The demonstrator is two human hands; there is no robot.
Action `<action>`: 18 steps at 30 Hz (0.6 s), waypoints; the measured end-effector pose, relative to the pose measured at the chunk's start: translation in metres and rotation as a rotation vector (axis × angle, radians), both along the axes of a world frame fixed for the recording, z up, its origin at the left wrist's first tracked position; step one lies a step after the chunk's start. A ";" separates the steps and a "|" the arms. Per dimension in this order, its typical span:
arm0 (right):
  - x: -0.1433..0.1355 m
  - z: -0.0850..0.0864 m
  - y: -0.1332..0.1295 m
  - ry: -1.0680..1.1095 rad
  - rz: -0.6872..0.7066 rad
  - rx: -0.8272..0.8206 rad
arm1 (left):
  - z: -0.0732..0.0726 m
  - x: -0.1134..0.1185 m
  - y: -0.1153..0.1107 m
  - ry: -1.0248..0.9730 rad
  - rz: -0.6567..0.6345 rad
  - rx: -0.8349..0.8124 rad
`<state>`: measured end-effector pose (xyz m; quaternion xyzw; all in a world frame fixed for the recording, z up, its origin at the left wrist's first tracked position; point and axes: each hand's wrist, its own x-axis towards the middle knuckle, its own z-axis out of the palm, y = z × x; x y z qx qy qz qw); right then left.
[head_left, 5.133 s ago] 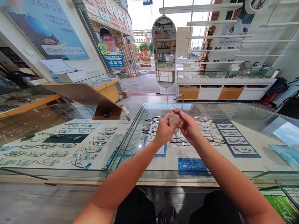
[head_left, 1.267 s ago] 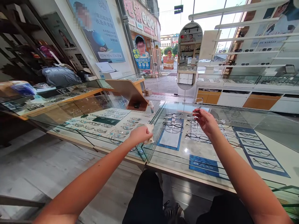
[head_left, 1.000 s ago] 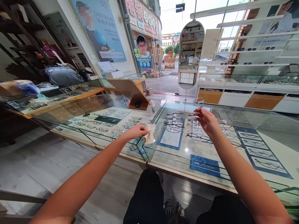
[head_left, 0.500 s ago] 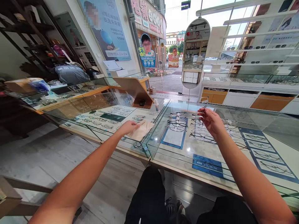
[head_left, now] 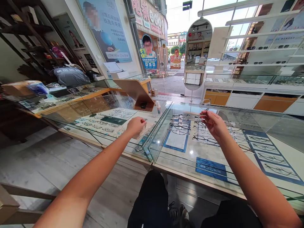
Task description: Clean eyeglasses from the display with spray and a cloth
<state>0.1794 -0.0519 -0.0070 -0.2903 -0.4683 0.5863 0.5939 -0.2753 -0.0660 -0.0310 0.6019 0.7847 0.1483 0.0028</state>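
My left hand (head_left: 136, 127) is closed in a pinch over the left glass counter. Below its fingers hangs a thin beige cloth (head_left: 140, 135), partly smeared by motion and partly behind the hand. Over the right counter, my right hand (head_left: 215, 124) is closed on a pair of eyeglasses (head_left: 209, 104), raised above the glass. One rim and part of the thin frame stick up past the fingertips; the rest is covered by the hand. Under the glass near it, dark-framed eyeglasses (head_left: 180, 127) sit in rows.
Two glass display counters meet in front of me, their raised glass edge (head_left: 152, 144) between them. A tilted wooden-framed tabletop mirror or panel (head_left: 135, 91) and a small bottle (head_left: 158, 107) stand at the back. A blue card (head_left: 211, 168) lies beneath the right glass. Beyond stands a tall mirror (head_left: 198, 53).
My left hand has moved right and slightly up, and its fingers have drawn together. The cloth, spread flat earlier, is now bunched and blurred beneath it. My right hand stays nearly still.
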 end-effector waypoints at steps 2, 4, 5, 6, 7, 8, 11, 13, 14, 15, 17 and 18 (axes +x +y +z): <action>0.000 0.001 -0.001 -0.008 -0.004 -0.005 | -0.003 0.010 0.006 0.008 -0.032 -0.039; -0.001 0.002 -0.002 -0.010 -0.005 -0.017 | -0.006 0.016 0.011 0.019 -0.035 -0.065; -0.001 0.002 -0.002 -0.011 -0.003 -0.021 | -0.007 0.018 0.013 0.025 -0.031 -0.077; -0.001 0.003 -0.003 -0.012 -0.001 -0.022 | -0.008 0.018 0.015 0.031 -0.027 -0.087; -0.001 0.003 -0.003 -0.016 0.002 -0.022 | -0.008 0.018 0.016 0.038 -0.025 -0.095; -0.002 0.004 -0.003 -0.020 0.002 -0.021 | -0.008 0.018 0.017 0.047 -0.025 -0.102; -0.002 0.004 -0.004 -0.026 -0.003 -0.021 | -0.006 0.018 0.018 0.076 -0.034 -0.114; -0.002 0.004 -0.003 -0.024 -0.004 -0.022 | -0.005 0.019 0.018 0.093 -0.040 -0.117; -0.002 0.004 -0.003 -0.020 -0.002 -0.021 | -0.004 0.020 0.017 0.100 -0.042 -0.118; -0.002 0.005 -0.003 -0.016 0.002 -0.021 | -0.004 0.021 0.016 0.106 -0.044 -0.117; -0.002 0.005 -0.003 -0.003 0.011 -0.019 | -0.003 0.022 0.014 0.116 -0.050 -0.113; -0.001 0.005 -0.003 0.001 0.015 -0.019 | -0.003 0.023 0.014 0.122 -0.053 -0.109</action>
